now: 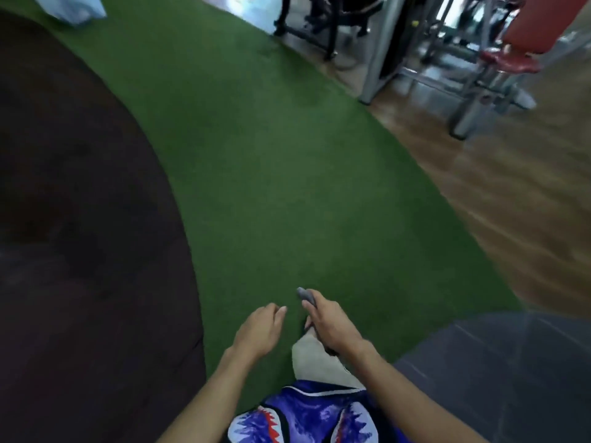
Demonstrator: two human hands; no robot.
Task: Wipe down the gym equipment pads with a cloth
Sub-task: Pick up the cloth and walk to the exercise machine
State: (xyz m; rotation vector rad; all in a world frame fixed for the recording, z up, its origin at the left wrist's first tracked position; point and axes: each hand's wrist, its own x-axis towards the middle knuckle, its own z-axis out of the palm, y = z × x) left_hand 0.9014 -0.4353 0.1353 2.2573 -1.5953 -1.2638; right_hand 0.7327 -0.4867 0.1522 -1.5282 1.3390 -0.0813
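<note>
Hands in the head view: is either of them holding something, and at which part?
The right hand grips a small grey cloth-like thing around its middle; one end sticks out past the fingers. The left hand holds nothing.

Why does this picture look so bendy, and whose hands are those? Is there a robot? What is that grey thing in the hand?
There is no robot here. A person wears a small camera on their head, looking down, so you see their own two arms. The wide lens bends the edges of the picture.

The right hand is curled round a grey cloth, whose tip pokes out in front. The left hand holds nothing; its fingers are loosely bent.

Below is the floor: green turf in the middle, a dark mat on the left, and wooden floor on the right. Far ahead on the right stands a gym machine with red pads. Those are probably what the cloth is for, but no wiping is happening at this moment.
</note>
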